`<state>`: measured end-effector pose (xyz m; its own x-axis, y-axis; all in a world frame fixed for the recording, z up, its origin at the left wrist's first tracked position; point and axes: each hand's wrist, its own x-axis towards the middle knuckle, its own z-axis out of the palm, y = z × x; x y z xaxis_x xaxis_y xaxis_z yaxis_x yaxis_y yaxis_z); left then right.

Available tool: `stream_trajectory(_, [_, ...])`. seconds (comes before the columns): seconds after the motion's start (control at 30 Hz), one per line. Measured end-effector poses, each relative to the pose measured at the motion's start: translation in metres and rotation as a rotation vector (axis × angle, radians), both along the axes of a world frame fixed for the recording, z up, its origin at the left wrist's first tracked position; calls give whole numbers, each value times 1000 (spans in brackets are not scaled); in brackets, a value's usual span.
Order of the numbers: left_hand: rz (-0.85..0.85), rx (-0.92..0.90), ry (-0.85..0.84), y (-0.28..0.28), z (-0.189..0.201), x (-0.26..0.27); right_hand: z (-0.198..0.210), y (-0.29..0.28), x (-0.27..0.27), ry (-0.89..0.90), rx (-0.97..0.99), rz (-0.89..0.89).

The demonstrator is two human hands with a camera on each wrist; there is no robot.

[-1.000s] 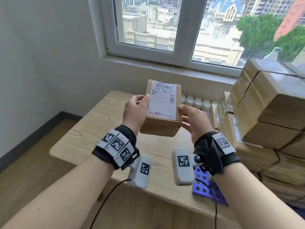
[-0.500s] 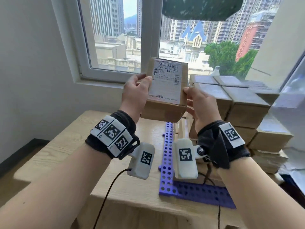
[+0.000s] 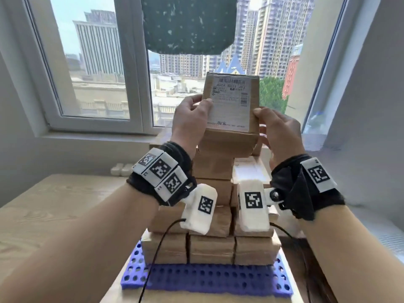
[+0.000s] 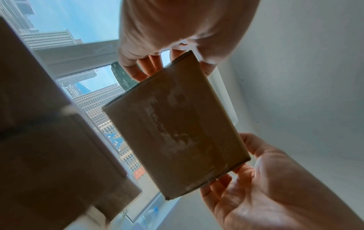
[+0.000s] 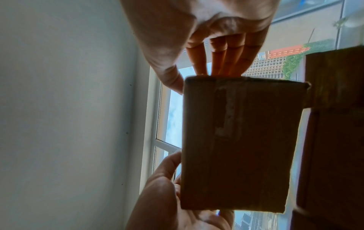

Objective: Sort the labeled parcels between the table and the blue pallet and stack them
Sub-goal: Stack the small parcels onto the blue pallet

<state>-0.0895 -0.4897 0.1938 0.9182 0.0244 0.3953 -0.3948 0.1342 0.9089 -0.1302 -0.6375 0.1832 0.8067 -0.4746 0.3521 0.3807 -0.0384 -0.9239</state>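
I hold a brown cardboard parcel (image 3: 231,106) with a white shipping label up in front of the window. My left hand (image 3: 190,121) grips its left edge and my right hand (image 3: 275,132) grips its right edge. It hangs just above the top of a tall stack of brown parcels (image 3: 209,248) standing on the blue perforated pallet (image 3: 207,281). In the left wrist view the taped underside of the parcel (image 4: 177,132) shows between the left hand (image 4: 167,46) and the right hand (image 4: 256,179). The right wrist view has the parcel (image 5: 236,147) below my right hand (image 5: 216,46).
A light wooden table (image 3: 43,215) lies to the left of the pallet. The window (image 3: 98,73) and its sill run behind the stack, with a dark patterned cloth (image 3: 188,25) hanging at the top. The stack's side fills the left wrist view (image 4: 49,124).
The view has swung from the table to the pallet stack. Both hands have kept their grip and carried the parcel up and right, over the stack's top.
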Motion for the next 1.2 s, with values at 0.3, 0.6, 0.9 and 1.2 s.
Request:
stream_trajectory(0.3, [-84,154,76,-96,-17,0,-28,-107,2,94,1,-41])
stream_trajectory(0.6, [-85,482,122,-119,-42,16,-66,-133,26,301,8,57])
stream_trajectory(0.9, [22,823,32,-114,-49,28,-78,-127,48,345,-6,12])
stream_trajectory(1.2, [124,718,-72,-85,-35,39,-68,-114,29,309,-368,171])
